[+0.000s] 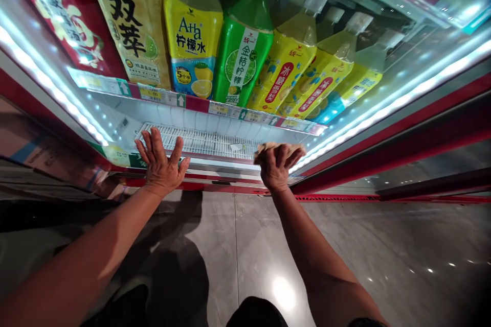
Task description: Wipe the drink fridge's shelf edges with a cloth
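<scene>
My right hand (276,166) is closed over a crumpled beige cloth (264,152) at the right front of the fridge's bottom, beside the lit right frame. Parts of the cloth bulge out around the fingers. My left hand (163,163), fingers spread and holding nothing, is over the left front edge of the fridge. Whether its palm touches the edge I cannot tell. Between and behind both hands lies a white wire rack (207,143), with a small pale tag (237,147) on it.
Above the hands, a shelf edge with price labels (218,109) carries a row of drinks, among them a green bottle (245,56) and a yellow-and-blue bottle (194,46). LED strips (49,82) line both sides. Cardboard boxes (53,148) stand left; grey floor tiles (222,245) lie below.
</scene>
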A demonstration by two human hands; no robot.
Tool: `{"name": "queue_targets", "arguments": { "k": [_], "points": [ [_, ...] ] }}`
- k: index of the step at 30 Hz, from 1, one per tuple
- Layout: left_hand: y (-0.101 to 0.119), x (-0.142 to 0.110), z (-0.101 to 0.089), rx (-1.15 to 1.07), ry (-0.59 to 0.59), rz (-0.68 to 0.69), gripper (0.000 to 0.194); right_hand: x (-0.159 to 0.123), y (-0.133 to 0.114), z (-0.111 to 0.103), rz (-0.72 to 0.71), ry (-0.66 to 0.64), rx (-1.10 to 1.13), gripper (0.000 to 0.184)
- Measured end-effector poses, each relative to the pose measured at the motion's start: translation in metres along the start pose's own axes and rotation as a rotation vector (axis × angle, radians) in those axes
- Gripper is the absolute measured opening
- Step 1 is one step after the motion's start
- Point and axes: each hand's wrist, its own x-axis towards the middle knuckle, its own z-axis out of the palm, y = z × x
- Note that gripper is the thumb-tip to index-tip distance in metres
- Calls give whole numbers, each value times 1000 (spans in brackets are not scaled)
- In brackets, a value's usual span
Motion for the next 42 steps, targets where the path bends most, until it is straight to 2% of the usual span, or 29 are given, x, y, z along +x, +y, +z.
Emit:
{"name": "queue_targets", "arguments": {
  "k": [2, 4, 7, 9, 12, 15, 18, 23, 25, 28, 30, 31, 35, 37, 39, 42],
  "points": [
    [-1, -1, -1, 4, -16, 6, 88, 16, -3, -3, 41, 63, 1, 45],
    [-3, -1, -2, 13, -9, 27, 88, 14, -10, 3, 26, 32, 26, 44],
    [-4, 0, -2, 9, -12, 34, 87, -25, -16, 21, -107, -193, 64, 37],
    [-6, -1, -3, -13, -33, 10, 87, -53, -10, 28, -234, -340, 59, 41],
    [-10, -6, -3, -35, -61, -10, 87, -68, 6, 26, -343, -416, 32, 53],
    [-13, -13, -1, -31, -81, 7, 84, -54, 13, 19, -299, -370, 7, 53],
    [-12, -17, 1, -39, -86, 2, 83, -41, 6, 18, -238, -340, 20, 51],
    [-7, -15, 2, -55, -89, -70, 81, -32, -13, 14, -454, -507, 158, 57],
    [-6, -14, 0, -58, -87, -87, 79, -20, -21, 6, -489, -514, 180, 56],
    [-4, -13, -2, -55, -87, -107, 76, 2, -37, -1, -357, -406, 145, 56],
    [-4, -13, -4, -44, -77, -108, 74, 6, -49, 1, -254, -350, 126, 54],
    [-4, -13, -5, -36, -68, -104, 72, 3, -54, 4, -247, -362, 129, 53],
    [-9, -15, -9, -3, -17, -70, 67, -20, -62, 18, -449, -573, 163, 55],
    [-14, -13, -14, 7, -4, -81, 66, -22, -63, 18, -551, -618, 175, 57],
    [-22, -10, -21, 8, -8, -128, 68, -12, -68, 12, -592, -585, 187, 59],
    [-36, -3, -37, -2, -17, -225, 76, 9, -85, 3, -494, -464, 154, 61]
  ]
}}
